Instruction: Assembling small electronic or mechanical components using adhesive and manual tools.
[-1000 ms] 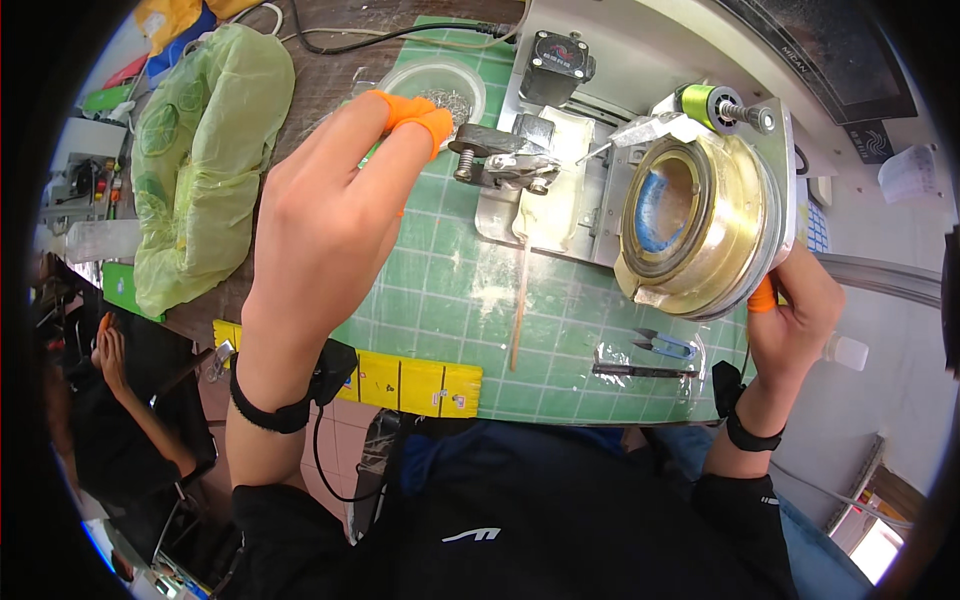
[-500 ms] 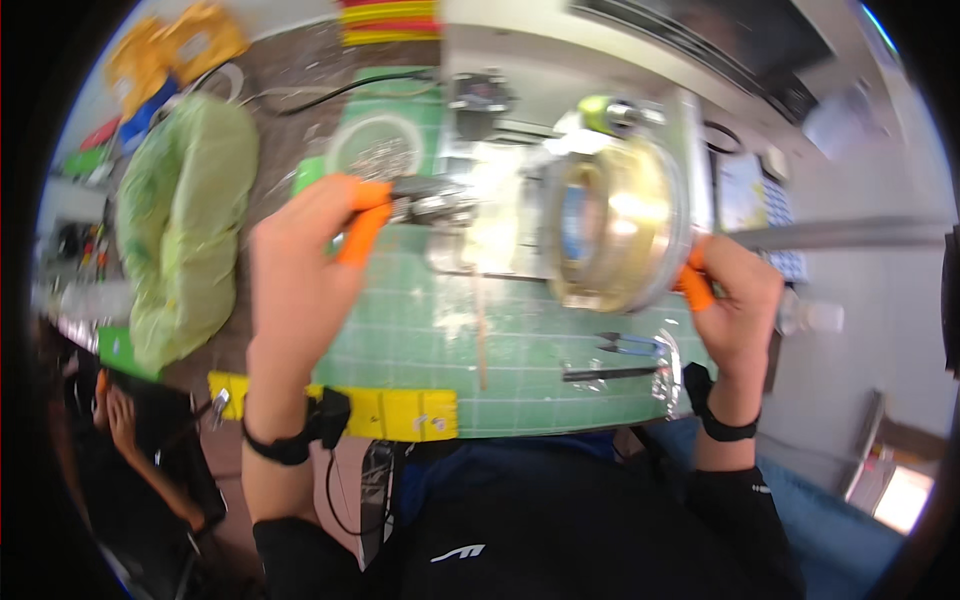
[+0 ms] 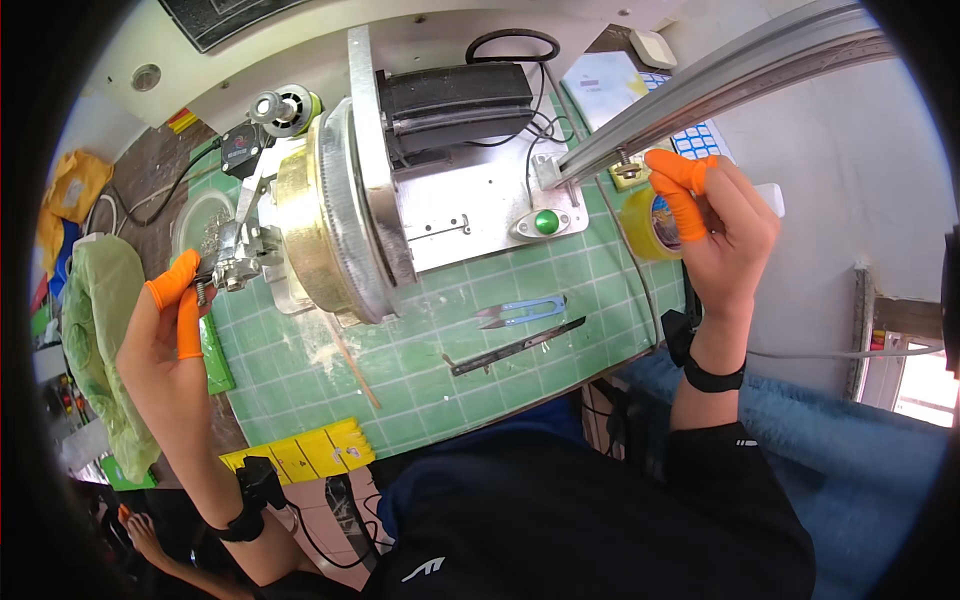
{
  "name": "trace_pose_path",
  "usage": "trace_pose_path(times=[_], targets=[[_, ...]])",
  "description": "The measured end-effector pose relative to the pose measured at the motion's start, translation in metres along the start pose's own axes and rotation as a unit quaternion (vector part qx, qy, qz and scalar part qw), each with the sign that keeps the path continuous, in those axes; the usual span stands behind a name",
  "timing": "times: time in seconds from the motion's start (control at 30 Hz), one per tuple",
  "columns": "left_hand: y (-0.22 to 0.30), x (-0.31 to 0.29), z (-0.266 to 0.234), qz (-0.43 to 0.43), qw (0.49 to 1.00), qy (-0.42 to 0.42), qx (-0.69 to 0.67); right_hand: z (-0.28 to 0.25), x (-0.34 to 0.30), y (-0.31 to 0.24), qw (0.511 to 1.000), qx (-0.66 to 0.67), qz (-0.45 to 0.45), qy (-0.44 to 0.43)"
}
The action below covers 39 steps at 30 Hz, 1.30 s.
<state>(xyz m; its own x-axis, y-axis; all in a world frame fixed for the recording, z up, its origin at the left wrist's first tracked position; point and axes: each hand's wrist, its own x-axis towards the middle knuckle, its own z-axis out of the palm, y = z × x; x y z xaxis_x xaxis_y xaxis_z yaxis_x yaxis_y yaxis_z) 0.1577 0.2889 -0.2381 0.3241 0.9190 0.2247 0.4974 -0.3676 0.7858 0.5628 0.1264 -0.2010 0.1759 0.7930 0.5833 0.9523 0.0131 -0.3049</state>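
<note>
My left hand [image 3: 165,335], with orange finger cots on thumb and forefinger, closes on a small metal clamp [image 3: 238,258] with a screw. This clamp is beside a brass-coloured wheel [image 3: 305,225] on a bench machine. Behind that wheel sits a clear-rimmed disc [image 3: 350,200]. My right hand [image 3: 725,225], also in orange cots, is raised near a bolt [image 3: 627,165] under a slanting metal rail [image 3: 720,85]. Its thumb and forefinger are pinched together. Anything between them is too small to make out. A roll of yellow tape [image 3: 640,225] stands left of this hand.
Blue thread snips [image 3: 525,312] and a dark thin tool [image 3: 515,347] lie on the green mat [image 3: 430,385], near a thin stick [image 3: 355,365]. A black motor [image 3: 455,105] and a green button [image 3: 546,222] are on the machine's plate. A green plastic-covered bundle [image 3: 110,340] is at left.
The head view has turned, so the machine appears tilted and further left. My right hand has gone from beside the wheel to near the rail's bolt. My left hand stays at the clamp.
</note>
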Motion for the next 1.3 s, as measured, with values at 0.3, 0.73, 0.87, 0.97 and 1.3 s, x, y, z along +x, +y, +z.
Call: trace_pose_path(times=[0.3,0.73,0.87,0.97,1.3], targets=[[-0.005,-0.002,-0.005,-0.047,0.999,0.006,-0.022,0.014,-0.012,0.020,0.996,0.047,0.070,-0.031],[0.000,0.001,-0.015,-0.037,0.999,-0.031,-0.020,0.038,-0.032,-0.003,0.969,0.112,0.208,-0.071],[0.029,-0.020,-0.022,-0.046,0.995,0.050,0.076,-0.009,-0.043,-0.003,0.982,0.077,0.170,0.023],[0.026,-0.046,-0.038,0.043,0.985,0.139,0.089,-0.026,-0.053,-0.021,0.973,0.123,0.128,0.145],[0.100,-0.098,-0.023,0.138,0.820,-0.144,-0.537,0.037,-0.029,-0.169,0.901,0.359,-0.202,-0.134]])
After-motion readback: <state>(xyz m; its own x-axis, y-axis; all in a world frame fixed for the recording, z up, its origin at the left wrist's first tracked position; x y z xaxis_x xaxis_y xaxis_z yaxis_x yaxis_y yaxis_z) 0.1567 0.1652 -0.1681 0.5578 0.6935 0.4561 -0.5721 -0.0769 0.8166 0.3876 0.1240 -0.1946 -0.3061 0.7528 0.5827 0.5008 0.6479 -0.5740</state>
